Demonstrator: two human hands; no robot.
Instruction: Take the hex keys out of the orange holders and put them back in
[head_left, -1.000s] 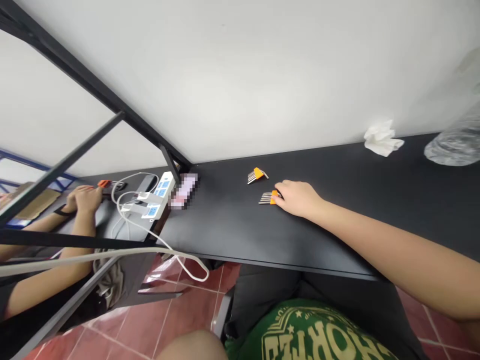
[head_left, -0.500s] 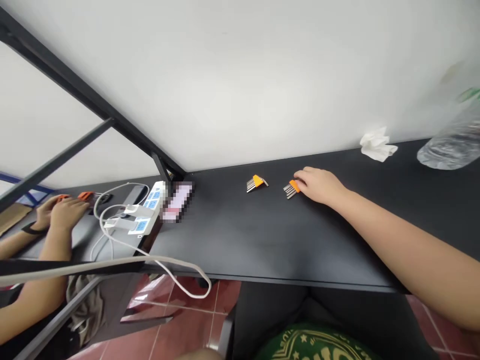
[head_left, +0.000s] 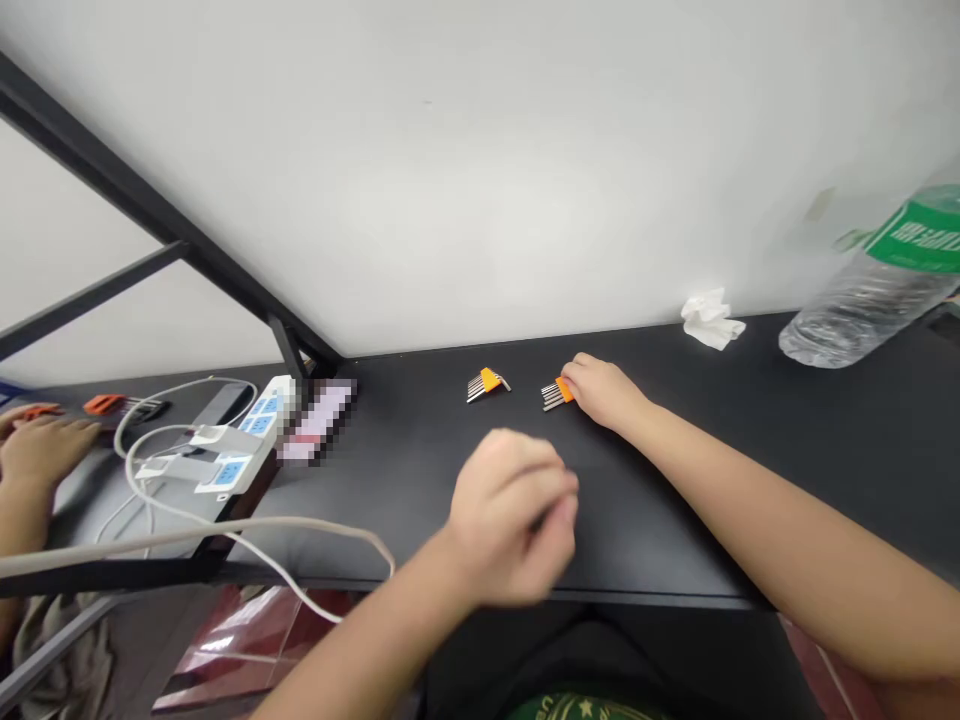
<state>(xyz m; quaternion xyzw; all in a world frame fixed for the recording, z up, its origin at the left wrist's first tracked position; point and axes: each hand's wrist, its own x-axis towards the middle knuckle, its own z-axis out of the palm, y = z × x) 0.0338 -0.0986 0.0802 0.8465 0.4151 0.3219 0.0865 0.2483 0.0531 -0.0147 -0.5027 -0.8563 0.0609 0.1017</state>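
Observation:
Two sets of hex keys in orange holders lie on the black table [head_left: 705, 480] near the wall. My right hand [head_left: 604, 392] rests on the table and grips the orange holder of the right hex key set [head_left: 555, 394], whose steel keys stick out to the left. The left hex key set [head_left: 486, 383] lies free a little to its left. My left hand [head_left: 514, 515] hovers blurred above the table's front part, fingers loosely curled, holding nothing.
A clear plastic bottle with a green label [head_left: 870, 290] lies at the far right, a crumpled tissue [head_left: 709, 320] by the wall. A white power strip [head_left: 225, 450] with cables sits at left. Another person's hand [head_left: 45, 450] works on the neighbouring desk.
My left hand has come up into view over the table. My right hand has slid its hex key set from the table's middle back toward the wall, right of the other set.

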